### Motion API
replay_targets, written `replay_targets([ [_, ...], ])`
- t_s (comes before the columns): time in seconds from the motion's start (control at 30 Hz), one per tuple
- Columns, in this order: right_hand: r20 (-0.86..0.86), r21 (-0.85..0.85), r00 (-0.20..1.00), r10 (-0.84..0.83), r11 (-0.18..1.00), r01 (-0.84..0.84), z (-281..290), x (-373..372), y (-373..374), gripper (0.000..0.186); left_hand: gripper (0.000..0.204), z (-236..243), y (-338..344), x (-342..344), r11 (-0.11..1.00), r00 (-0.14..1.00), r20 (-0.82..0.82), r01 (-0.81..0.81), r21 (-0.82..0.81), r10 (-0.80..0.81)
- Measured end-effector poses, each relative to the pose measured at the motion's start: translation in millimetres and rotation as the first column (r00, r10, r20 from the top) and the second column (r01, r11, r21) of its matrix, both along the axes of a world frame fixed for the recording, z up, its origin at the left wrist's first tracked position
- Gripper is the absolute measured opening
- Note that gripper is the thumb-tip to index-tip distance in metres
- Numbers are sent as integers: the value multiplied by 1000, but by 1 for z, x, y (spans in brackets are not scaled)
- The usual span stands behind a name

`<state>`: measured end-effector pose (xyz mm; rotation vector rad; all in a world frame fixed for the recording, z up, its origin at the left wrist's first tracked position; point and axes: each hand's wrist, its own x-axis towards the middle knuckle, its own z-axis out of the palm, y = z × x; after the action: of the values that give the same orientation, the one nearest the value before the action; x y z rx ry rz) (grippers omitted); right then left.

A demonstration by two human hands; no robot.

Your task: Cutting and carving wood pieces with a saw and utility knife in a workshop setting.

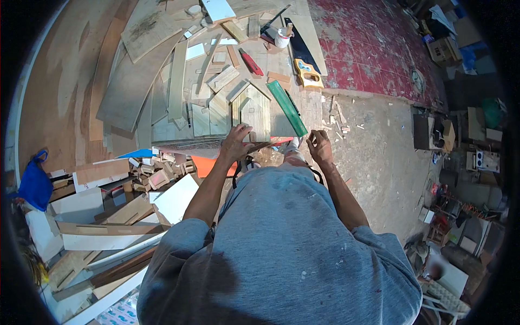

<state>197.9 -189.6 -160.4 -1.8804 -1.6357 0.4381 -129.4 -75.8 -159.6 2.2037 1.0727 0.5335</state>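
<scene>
A house-shaped wooden piece [254,114] lies at the bench's front edge. My left hand [236,142] rests on its lower left part, fingers curled over it. My right hand [320,147] is at the bench's front right corner, fingers bent together; whatever they hold, if anything, is hidden. Just above that hand lies a green straight strip [287,108] with a slim dark item along it. A red-handled tool [252,63] and a black saw with yellow handle [307,73] lie farther back, near a white tub [282,38]. Loose wood offcuts surround the house-shaped piece.
Large plywood boards [130,86] cover the left of the bench. Scrap wood [127,227] is piled low at left, beside a blue bag [36,184]. At right are concrete floor [379,162], worn red flooring [363,43] and clutter [476,162] along the far side.
</scene>
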Motion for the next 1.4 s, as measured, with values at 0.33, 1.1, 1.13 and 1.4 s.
replay_targets([
  [0.33,-90,-119,995,52,991,-62,-19,30,44,40,50,17,-40,1,924,919,-113,-382,-25,377],
  [1.1,-38,-374,898,438,827,-419,-26,73,153,62,25,7,-64,89,708,652,-329,-702,79,683],
  [1.13,-40,-376,902,429,830,-411,-27,73,150,62,25,10,-63,88,715,658,-331,-695,79,676],
  [1.4,-1,-375,949,314,880,-292,-13,67,108,75,28,4,-47,49,921,872,-315,-310,235,374],
])
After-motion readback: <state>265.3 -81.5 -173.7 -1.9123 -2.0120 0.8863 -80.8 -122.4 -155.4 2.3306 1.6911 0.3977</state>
